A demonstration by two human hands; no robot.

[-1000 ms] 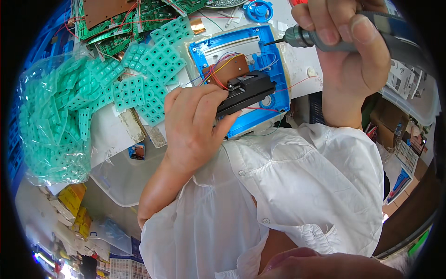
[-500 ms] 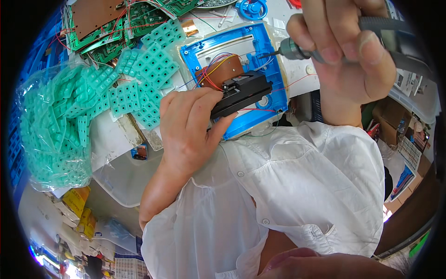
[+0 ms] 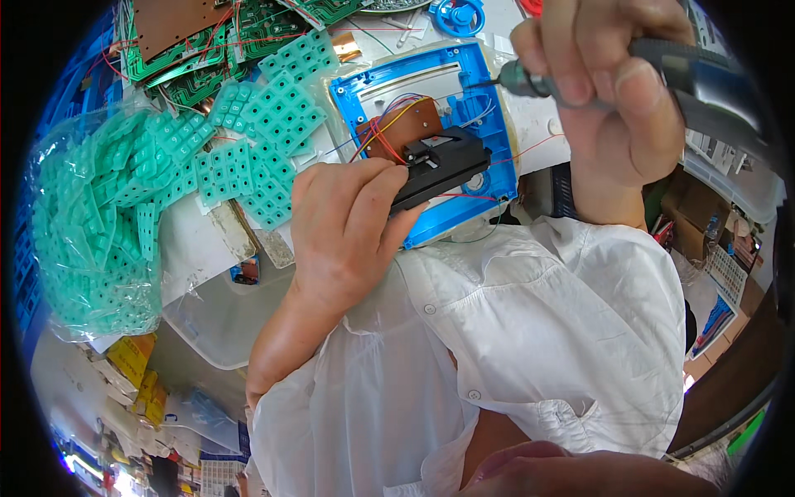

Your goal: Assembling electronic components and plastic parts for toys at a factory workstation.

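My left hand grips the near-left end of a black plastic case, with thumb below and fingers over its edge. The case sits tilted above an open blue plastic housing. Red, yellow and blue wires run by a brown circuit board inside that housing. In my raised right hand, the fingers wrap round an electric screwdriver. Its thin bit points left over the housing's far right part and appears apart from the black case.
Turquoise rubber keypads lie left of the housing, more of them in a clear plastic bag. Green circuit boards with loose red wires pile up at the far left. A blue plastic ring piece lies beyond the housing.
The housing and the black case have shifted slightly right with my left hand. The case's upper face now shows more. My right hand has moved a little, still holding the screwdriver.
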